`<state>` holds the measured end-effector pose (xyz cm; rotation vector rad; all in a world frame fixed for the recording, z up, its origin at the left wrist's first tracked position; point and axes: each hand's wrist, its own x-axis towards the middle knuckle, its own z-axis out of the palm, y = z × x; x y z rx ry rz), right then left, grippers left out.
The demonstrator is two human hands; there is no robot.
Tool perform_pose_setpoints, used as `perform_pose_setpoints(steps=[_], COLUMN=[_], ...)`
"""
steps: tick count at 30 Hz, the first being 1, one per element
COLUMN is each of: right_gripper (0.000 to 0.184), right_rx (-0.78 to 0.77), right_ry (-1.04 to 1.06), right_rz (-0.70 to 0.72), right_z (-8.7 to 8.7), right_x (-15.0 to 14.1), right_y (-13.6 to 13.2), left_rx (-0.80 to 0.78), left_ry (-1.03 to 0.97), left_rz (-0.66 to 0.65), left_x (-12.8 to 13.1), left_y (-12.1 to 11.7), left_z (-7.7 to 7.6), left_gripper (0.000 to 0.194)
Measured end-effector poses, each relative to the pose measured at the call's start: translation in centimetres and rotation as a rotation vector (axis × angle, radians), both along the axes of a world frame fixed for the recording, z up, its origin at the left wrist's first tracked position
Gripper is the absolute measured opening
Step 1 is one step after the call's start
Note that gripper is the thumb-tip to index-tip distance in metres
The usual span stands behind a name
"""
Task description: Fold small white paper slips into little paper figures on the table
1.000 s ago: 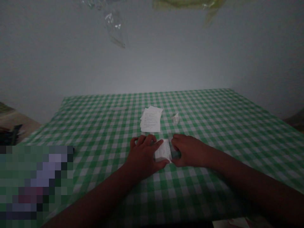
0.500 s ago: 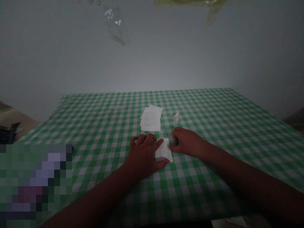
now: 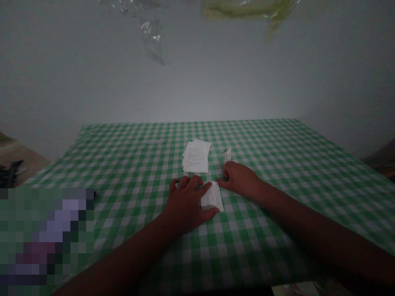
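Note:
A small printed sheet of paper (image 3: 212, 198), apparently folded, lies flat on the checked cloth. My left hand (image 3: 189, 202) rests over its left part, fingers spread, with the index finger and thumb on the paper. At its upper right corner is my right hand (image 3: 239, 176), its fingers curled in and the thumb stretched toward the paper's edge; whether the thumb touches it I cannot tell. Beyond the hands sits a loose stack of printed sheets (image 3: 196, 158). A small folded paper piece (image 3: 228, 154) stands just past my right hand.
The table wears a green and white checked cloth (image 3: 129, 164). Toward the back left lies a thin pale strip (image 3: 154, 141), possibly a ruler. A pixelated area hides the lower left. Clear and yellow plastic (image 3: 247, 10) hangs on the wall behind.
My right hand has slid slightly up and left along the paper's right edge to its upper corner. My left hand stays on the paper. The view has tilted up a little.

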<state>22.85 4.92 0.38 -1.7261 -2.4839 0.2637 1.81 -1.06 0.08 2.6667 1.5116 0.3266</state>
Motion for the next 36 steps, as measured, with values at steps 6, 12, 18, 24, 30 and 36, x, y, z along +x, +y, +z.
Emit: perform_pose_setpoints(steps=[6, 12, 18, 24, 30, 36], right_gripper=[0.026, 0.021, 0.019, 0.022, 0.027, 0.029], right_rx=[-0.068, -0.130, -0.154, -0.136, -0.097, -0.046], right_ry=[0.008, 0.002, 0.028, 0.021, -0.004, -0.022], right_rz=[0.122, 0.266, 0.282, 0.206, 0.085, -0.033], right_z=[1.0, 1.9, 2.4, 1.6, 1.2, 0.5], right_x=[0.5, 0.4, 0.0, 0.1, 0.1, -0.1], right_y=[-1.8, -3.9, -4.5, -3.2, -1.1, 0.2], left_rx=[0.004, -0.006, -0.001, -0.012, -0.008, -0.010], left_ry=[-0.006, -0.004, 0.000, 0.008, 0.002, 0.018], left_rz=[0.001, 0.003, 0.003, 0.003, 0.002, 0.012], left_x=[0.0, -0.1, -0.1, 0.0, 0.0, 0.1], left_y=[0.0, 0.0, 0.0, -0.1, -0.1, 0.0], left_z=[-0.1, 0.0, 0.0, 0.1, 0.1, 0.1], left_gripper=[0.068, 0.067, 0.066, 0.067, 0.066, 0.068])
